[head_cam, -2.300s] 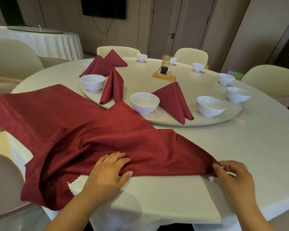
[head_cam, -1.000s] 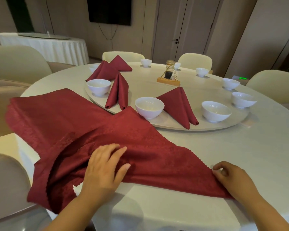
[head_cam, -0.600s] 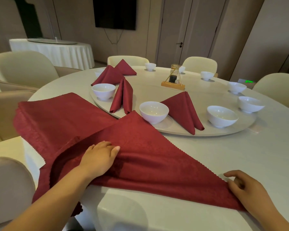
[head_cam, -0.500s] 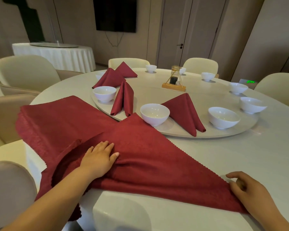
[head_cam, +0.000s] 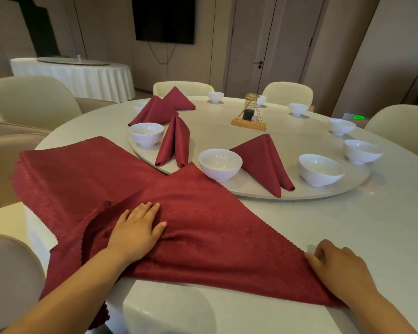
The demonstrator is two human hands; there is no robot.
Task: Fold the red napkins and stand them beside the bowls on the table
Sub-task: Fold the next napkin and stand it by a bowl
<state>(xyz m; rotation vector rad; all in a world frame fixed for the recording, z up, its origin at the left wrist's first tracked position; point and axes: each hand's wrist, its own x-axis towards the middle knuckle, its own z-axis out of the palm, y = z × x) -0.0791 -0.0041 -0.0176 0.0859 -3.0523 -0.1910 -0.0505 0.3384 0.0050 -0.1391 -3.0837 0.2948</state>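
A red napkin (head_cam: 215, 225) lies folded into a triangle on the near edge of the round white table (head_cam: 348, 225). My left hand (head_cam: 138, 230) presses flat on its left part, fingers straight. My right hand (head_cam: 340, 273) holds the napkin's right corner with curled fingers. A stack of unfolded red napkins (head_cam: 77, 169) lies under it to the left. Folded napkins stand on the turntable (head_cam: 251, 192): one (head_cam: 175, 143) beside the left bowl (head_cam: 145, 133), one (head_cam: 263, 157) beside the middle bowl (head_cam: 220, 163). Two more folded napkins (head_cam: 155, 112) stand farther back.
More white bowls ring the turntable, the nearest on the right (head_cam: 320, 168). A wire-and-wood centrepiece (head_cam: 249, 116) stands in the middle. Cream chairs surround the table, one chair back (head_cam: 10, 280) at my near left. A second clothed table (head_cam: 82, 75) stands at the back left.
My left hand slid leftward over the napkin and now lies flat on it. The crumpled cloth has smoothed into a flat triangle. My right hand stayed on the right corner.
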